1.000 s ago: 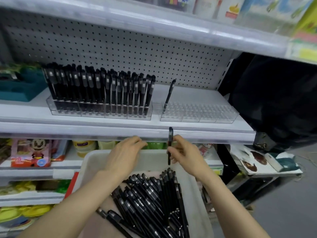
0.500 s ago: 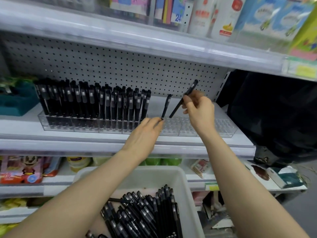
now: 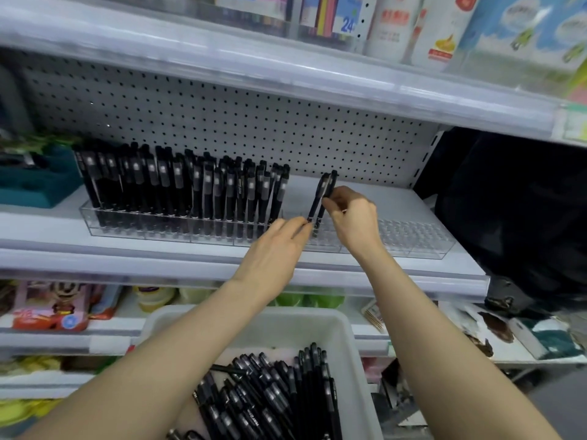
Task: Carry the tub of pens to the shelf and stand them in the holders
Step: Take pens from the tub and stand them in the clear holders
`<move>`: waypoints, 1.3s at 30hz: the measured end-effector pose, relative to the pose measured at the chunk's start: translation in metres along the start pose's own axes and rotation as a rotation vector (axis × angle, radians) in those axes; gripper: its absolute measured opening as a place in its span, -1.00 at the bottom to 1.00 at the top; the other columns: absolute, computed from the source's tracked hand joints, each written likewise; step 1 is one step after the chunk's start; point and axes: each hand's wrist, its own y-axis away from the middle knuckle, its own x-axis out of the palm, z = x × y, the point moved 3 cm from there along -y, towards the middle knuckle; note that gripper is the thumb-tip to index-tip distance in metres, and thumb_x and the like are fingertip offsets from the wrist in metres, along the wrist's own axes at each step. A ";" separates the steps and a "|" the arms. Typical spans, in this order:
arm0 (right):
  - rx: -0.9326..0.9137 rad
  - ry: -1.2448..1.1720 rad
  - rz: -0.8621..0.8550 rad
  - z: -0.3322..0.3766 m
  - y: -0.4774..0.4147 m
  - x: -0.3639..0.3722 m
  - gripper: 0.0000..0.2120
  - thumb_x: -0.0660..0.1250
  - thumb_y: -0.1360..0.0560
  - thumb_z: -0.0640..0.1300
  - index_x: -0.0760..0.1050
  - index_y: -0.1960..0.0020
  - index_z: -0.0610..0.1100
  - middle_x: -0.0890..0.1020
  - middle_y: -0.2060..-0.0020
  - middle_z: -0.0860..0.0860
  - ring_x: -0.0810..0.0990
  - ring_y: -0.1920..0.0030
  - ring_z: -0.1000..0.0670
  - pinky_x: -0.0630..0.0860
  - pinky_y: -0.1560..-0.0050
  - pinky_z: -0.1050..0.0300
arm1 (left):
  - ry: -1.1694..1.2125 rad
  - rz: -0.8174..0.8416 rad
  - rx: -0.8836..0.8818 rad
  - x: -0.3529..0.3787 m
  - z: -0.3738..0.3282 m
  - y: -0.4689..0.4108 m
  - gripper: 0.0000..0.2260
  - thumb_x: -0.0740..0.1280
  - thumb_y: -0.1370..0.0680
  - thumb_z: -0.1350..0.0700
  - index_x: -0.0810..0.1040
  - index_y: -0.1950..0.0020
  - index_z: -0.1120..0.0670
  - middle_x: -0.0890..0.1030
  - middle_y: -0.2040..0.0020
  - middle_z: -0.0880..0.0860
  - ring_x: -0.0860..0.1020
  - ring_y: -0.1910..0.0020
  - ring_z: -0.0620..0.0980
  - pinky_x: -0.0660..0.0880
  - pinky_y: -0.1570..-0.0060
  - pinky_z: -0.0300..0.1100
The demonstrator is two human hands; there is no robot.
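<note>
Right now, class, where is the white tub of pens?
In the head view, the white tub sits bottom centre, below the pen shelf and nearer the camera.

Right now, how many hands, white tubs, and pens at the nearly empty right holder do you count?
hands: 2 (left hand, right hand)
white tub: 1
pens at the right holder: 2
total: 5

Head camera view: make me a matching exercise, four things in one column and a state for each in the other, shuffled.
1 left holder
2 right holder
3 tub
4 right hand

a pinches a pen
b packed with upright pens
c mostly empty
d loose pens lying inside

Pairs: 1-b, 2-c, 3-d, 4-a
</note>
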 end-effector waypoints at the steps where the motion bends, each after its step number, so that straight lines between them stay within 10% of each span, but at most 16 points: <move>1: 0.012 -0.002 0.001 0.000 0.000 -0.001 -0.86 0.35 -0.55 -0.12 0.61 -0.01 -0.18 0.66 0.19 -0.07 0.60 0.14 -0.10 0.48 0.12 0.13 | 0.001 -0.011 0.006 0.000 0.000 0.001 -0.24 0.35 -0.30 0.55 0.31 -0.49 0.23 0.38 -0.42 0.17 0.38 -0.31 0.16 0.52 -0.16 0.05; 11: 0.051 -0.071 -0.043 -0.006 0.094 -0.003 -0.95 0.36 -0.54 -0.16 0.59 0.07 -0.06 0.64 0.22 0.11 0.55 0.24 0.14 0.48 0.14 0.26 | 0.146 -0.078 0.004 -0.002 0.009 0.079 -0.66 0.44 -0.46 0.32 0.59 -0.23 0.13 0.61 -0.12 0.06 0.57 -0.06 0.04 0.57 -0.01 -0.08; 20: 0.298 0.393 0.672 -0.028 0.199 0.070 -0.81 0.42 -0.45 -0.04 0.52 0.25 -0.13 0.64 0.26 -0.07 0.63 0.14 -0.13 0.57 0.09 0.04 | 0.034 0.057 -0.048 0.047 0.037 0.139 -0.45 0.50 -0.37 0.36 0.53 -0.34 0.16 0.58 -0.20 0.16 0.53 -0.14 0.14 0.52 -0.14 0.00; 26: 0.305 0.575 0.787 -0.024 0.213 0.072 -0.76 0.47 -0.43 -0.03 0.53 0.04 -0.16 0.60 0.06 -0.10 0.61 -0.01 -0.15 0.46 0.11 0.12 | 0.057 0.028 -0.071 0.052 0.036 0.140 -0.39 0.51 -0.30 0.43 0.52 -0.33 0.20 0.58 -0.16 0.21 0.53 -0.10 0.20 0.52 -0.12 0.04; 39: 0.380 -0.050 0.632 -0.010 0.167 0.019 -0.93 0.41 -0.48 -0.15 0.54 0.07 -0.05 0.67 0.17 -0.08 0.60 0.23 0.00 0.57 0.19 0.12 | 0.016 0.159 -0.059 0.036 0.027 0.141 -0.34 0.60 -0.24 0.34 0.56 -0.32 0.10 0.58 -0.22 0.10 0.54 -0.18 0.08 0.51 -0.14 -0.09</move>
